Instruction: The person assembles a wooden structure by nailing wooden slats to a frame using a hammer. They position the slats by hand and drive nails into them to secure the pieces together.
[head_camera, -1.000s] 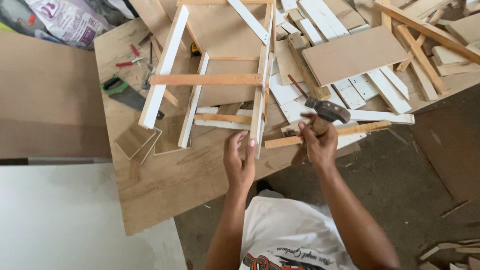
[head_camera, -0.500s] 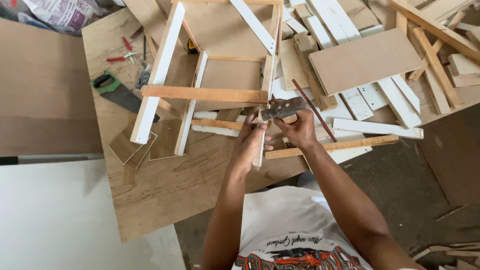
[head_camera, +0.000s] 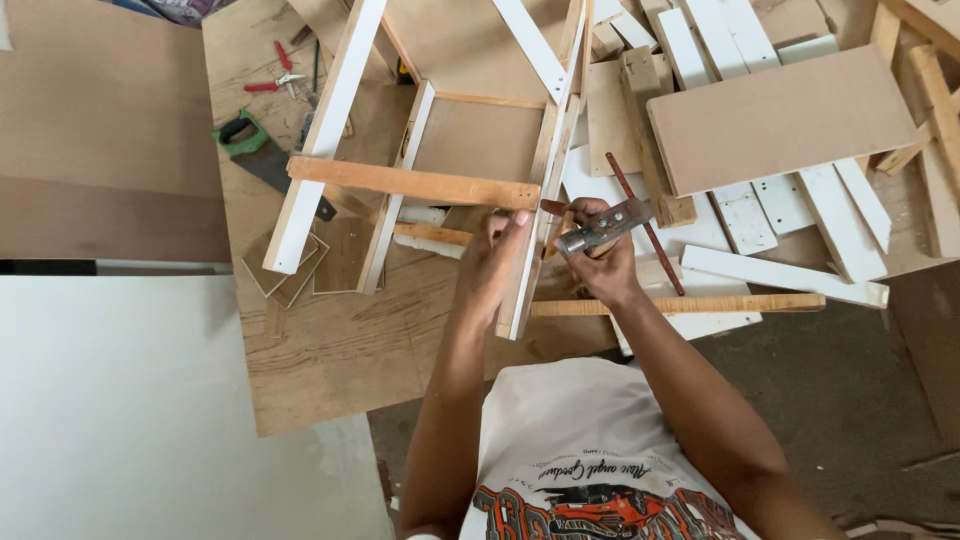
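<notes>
The right hand (head_camera: 600, 262) is closed around a hammer (head_camera: 603, 228), gripped close under its metal head, which lies just beside the white upright rail (head_camera: 543, 200) of a wooden frame (head_camera: 412, 184) on the plywood table (head_camera: 330, 350). The left hand (head_camera: 492, 268) pinches its fingers at the joint where the orange crossbar meets that rail; whether a nail is between them I cannot tell. The hammer looks head-heavy and stiff, so holding near the head gives short, controlled taps, while the thin frame seems light and may shift if not steadied near the joint.
</notes>
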